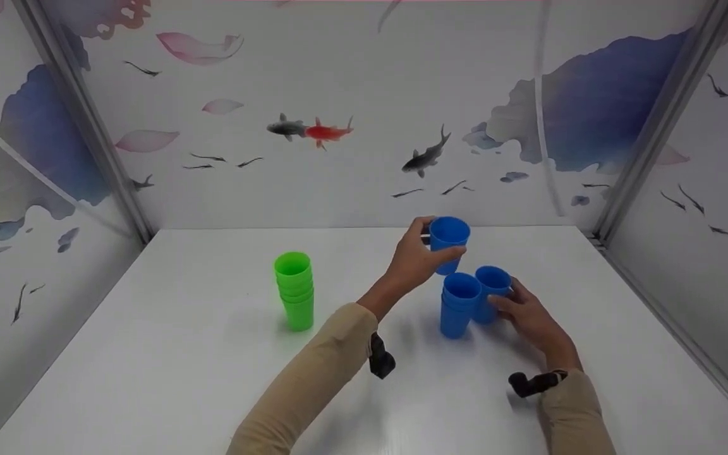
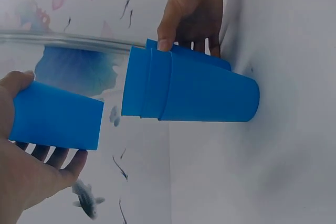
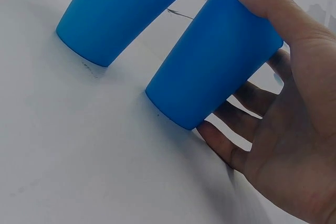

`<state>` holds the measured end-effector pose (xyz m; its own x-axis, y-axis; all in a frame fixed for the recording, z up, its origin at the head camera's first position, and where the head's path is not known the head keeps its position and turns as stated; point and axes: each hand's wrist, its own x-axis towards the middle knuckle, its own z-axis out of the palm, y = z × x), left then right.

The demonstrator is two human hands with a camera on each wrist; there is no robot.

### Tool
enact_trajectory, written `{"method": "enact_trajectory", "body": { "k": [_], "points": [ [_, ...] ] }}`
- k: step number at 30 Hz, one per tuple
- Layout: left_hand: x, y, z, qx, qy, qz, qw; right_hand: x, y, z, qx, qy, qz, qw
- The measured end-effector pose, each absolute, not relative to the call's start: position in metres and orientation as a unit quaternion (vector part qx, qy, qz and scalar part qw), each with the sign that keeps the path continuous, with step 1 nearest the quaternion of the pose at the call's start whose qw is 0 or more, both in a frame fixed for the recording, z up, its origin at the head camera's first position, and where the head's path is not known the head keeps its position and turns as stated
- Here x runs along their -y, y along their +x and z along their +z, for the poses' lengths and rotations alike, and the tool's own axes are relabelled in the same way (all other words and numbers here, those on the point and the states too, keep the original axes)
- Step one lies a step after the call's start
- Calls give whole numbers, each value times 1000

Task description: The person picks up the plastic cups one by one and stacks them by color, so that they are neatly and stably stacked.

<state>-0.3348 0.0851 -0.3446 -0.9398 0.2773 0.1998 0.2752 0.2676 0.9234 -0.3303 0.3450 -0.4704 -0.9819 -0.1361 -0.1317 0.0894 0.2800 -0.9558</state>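
Note:
My left hand point(image 1: 413, 260) holds a blue cup point(image 1: 450, 241) upright in the air, thumb on its near side and fingers around its back. Just below that cup, nearer to me, a stack of nested blue cups point(image 1: 455, 321) stands on the table. At the stack's right is another blue cup point(image 1: 483, 309), standing on the table. My right hand point(image 1: 533, 319) grips it from the right, its thumb near the rim and its fingers along the far side, as the right wrist view shows. In the left wrist view the stack point(image 2: 210, 93) partly hides this cup.
A stack of several green cups point(image 1: 301, 313) stands on the white table point(image 1: 168, 354), to the left of my left forearm. Patterned wall panels point(image 1: 351, 183) enclose the table at the back and both sides, with metal posts point(image 1: 651, 120) at the corners.

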Motion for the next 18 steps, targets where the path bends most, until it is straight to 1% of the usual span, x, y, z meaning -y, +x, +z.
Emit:
{"method": "enact_trajectory", "body": {
  "k": [10, 18],
  "points": [
    [-99, -326, -351, -801, 198, 565, 17, -346, -333, -471, -793, -9, -601, 97],
    [-101, -325, -357, -794, 202, 573, 28, -344, -331, -471, -796, -2, -597, 101]
  ]
}}
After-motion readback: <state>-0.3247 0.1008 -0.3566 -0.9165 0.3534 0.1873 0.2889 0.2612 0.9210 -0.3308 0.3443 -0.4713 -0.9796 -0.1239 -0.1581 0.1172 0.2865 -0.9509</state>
